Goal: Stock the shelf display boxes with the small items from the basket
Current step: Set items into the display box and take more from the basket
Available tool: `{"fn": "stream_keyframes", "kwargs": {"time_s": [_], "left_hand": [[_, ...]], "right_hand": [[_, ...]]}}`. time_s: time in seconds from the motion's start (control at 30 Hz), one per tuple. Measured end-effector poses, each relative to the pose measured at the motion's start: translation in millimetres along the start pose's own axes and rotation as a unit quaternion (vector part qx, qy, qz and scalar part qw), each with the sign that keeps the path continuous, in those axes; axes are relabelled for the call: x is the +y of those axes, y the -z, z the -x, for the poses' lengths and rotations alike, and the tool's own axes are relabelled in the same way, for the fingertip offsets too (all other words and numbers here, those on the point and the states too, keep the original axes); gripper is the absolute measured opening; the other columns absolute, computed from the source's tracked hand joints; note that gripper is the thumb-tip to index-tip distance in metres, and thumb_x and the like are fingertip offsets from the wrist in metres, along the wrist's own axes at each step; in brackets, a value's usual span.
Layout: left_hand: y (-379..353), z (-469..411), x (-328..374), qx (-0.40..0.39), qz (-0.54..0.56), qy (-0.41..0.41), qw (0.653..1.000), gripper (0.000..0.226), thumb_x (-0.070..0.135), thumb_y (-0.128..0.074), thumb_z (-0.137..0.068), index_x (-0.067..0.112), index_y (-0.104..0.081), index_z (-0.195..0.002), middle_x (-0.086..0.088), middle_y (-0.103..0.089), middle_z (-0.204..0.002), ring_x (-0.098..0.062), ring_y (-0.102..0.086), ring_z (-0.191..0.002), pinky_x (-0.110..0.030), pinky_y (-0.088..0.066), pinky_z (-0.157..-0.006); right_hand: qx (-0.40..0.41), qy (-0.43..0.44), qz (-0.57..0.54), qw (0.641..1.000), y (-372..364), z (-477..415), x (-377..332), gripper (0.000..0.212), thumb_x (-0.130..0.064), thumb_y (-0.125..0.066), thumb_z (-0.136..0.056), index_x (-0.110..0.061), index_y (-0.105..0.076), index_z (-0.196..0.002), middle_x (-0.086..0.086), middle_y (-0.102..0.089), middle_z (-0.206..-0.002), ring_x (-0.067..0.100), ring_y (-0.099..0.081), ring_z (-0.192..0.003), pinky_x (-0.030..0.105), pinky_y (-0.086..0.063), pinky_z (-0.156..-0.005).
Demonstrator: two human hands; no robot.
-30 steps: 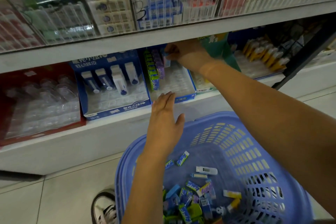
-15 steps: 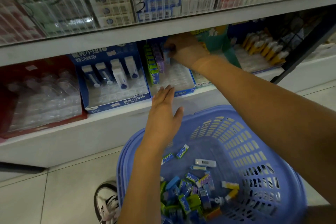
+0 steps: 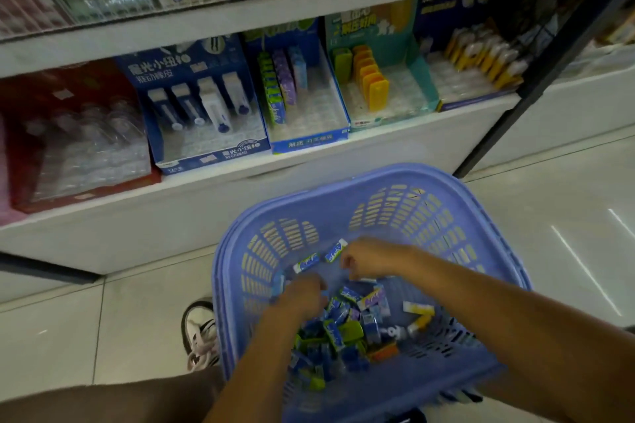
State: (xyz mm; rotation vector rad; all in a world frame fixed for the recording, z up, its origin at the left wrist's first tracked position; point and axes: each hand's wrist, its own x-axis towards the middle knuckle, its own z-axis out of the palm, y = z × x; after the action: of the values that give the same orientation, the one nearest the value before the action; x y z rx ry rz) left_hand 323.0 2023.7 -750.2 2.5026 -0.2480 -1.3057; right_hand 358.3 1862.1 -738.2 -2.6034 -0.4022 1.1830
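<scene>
A lilac plastic basket (image 3: 446, 182) stands on the floor below the shelf, with a pile of small wrapped erasers (image 3: 343, 330) in blue, green and purple. Both my hands are down inside it. My left hand (image 3: 302, 295) lies on the pile with its fingers curled; blur hides whether it holds anything. My right hand (image 3: 371, 256) hovers at the far side, fingers bent downward with nothing seen between them, close to two loose erasers (image 3: 336, 251). On the shelf, the middle blue display box (image 3: 309, 141) holds rows of green, purple and blue erasers (image 3: 275, 93) along its left side.
Left of that box is a blue box of white push erasers (image 3: 206, 154), then a red box (image 3: 20, 182). To the right are a teal box with orange and green items (image 3: 426, 79) and a box of yellow ones (image 3: 481, 58). My shoe (image 3: 201, 333) is beside the basket.
My right hand has come away from the middle blue box on the shelf and dropped into the basket. My left hand has gone down from above the basket onto the pile.
</scene>
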Motion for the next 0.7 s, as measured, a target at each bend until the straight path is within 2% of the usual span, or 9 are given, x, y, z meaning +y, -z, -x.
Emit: {"fn": "stream_keyframes", "kwargs": {"time_s": [0.07,0.13,0.2,0.3,0.4,0.5,0.63,0.7], "left_hand": [[-23,-1,-5,-0.065,-0.044,0.010,0.997,0.036,0.017,-0.049,-0.094,0.002,-0.049,-0.128,-0.019,-0.053,-0.127,-0.033,-0.054,-0.111,-0.039,-0.046,-0.089],[-32,-4,-8,-0.080,-0.054,0.019,0.995,0.040,0.013,-0.053,-0.091,0.003,-0.046,-0.129,-0.020,-0.053,-0.123,-0.031,-0.056,-0.104,-0.040,-0.048,-0.086],[-35,-10,-13,-0.072,-0.059,0.015,0.996,0.050,0.011,-0.057,-0.088,0.005,-0.043,-0.136,-0.018,-0.051,-0.128,-0.030,-0.056,-0.107,-0.040,-0.048,-0.088],[-43,-16,-18,-0.055,-0.078,-0.002,0.995,0.063,0.019,-0.065,-0.086,0.013,-0.037,-0.142,-0.016,-0.037,-0.142,-0.034,-0.044,-0.124,-0.044,-0.045,-0.099],[-52,-21,-17,-0.004,-0.133,-0.011,0.991,0.049,0.029,-0.069,-0.082,0.017,-0.055,-0.128,-0.017,-0.032,-0.141,-0.036,-0.033,-0.129,-0.045,-0.038,-0.104],[-54,-29,-16,0.035,-0.200,-0.033,0.978,0.032,0.033,-0.067,-0.084,0.018,-0.067,-0.112,-0.015,-0.041,-0.130,-0.033,-0.036,-0.124,-0.042,-0.035,-0.099],[-54,-37,-20,0.038,-0.168,-0.018,0.985,0.023,0.033,-0.070,-0.083,0.019,-0.072,-0.100,-0.012,-0.048,-0.124,-0.033,-0.045,-0.114,-0.044,-0.041,-0.097],[-48,-37,-16,0.019,-0.133,0.007,0.991,0.024,0.033,-0.074,-0.079,0.017,-0.074,-0.097,-0.011,-0.055,-0.116,-0.032,-0.053,-0.107,-0.040,-0.046,-0.091]], "right_hand": [[-0.013,0.032,0.003,0.999,-33,-12,6,0.035,-0.008,-0.053,-0.091,-0.008,-0.059,-0.125,0.011,-0.057,-0.132,0.024,-0.052,-0.119,0.031,-0.039,-0.098],[-0.021,0.054,0.013,0.998,-56,-22,12,0.041,-0.011,-0.050,-0.094,-0.012,-0.049,-0.135,0.009,-0.047,-0.141,0.026,-0.043,-0.129,0.035,-0.034,-0.107],[-0.027,0.064,0.022,0.997,-71,-30,19,0.045,-0.005,-0.048,-0.094,-0.012,-0.045,-0.139,0.012,-0.043,-0.143,0.029,-0.043,-0.128,0.038,-0.037,-0.105],[-0.032,0.068,0.044,0.996,-83,-38,26,0.047,0.002,-0.046,-0.093,-0.007,-0.043,-0.139,0.016,-0.043,-0.142,0.032,-0.044,-0.126,0.034,-0.035,-0.101],[-0.030,0.062,0.079,0.994,-91,-44,27,0.037,-0.002,-0.045,-0.095,-0.002,-0.047,-0.132,0.018,-0.047,-0.137,0.033,-0.047,-0.124,0.038,-0.036,-0.105],[-0.024,0.047,0.081,0.995,-93,-48,24,0.030,-0.007,-0.042,-0.098,-0.004,-0.050,-0.127,0.018,-0.053,-0.130,0.033,-0.054,-0.116,0.040,-0.045,-0.098],[-0.032,0.006,0.070,0.997,-92,-50,22,0.032,-0.012,-0.041,-0.097,-0.001,-0.054,-0.124,0.020,-0.055,-0.127,0.033,-0.054,-0.117,0.037,-0.042,-0.099],[-0.073,-0.034,0.047,0.996,-90,-45,22,0.023,-0.006,-0.048,-0.094,0.003,-0.059,-0.112,0.020,-0.061,-0.115,0.032,-0.058,-0.107,0.037,-0.043,-0.097]]}}
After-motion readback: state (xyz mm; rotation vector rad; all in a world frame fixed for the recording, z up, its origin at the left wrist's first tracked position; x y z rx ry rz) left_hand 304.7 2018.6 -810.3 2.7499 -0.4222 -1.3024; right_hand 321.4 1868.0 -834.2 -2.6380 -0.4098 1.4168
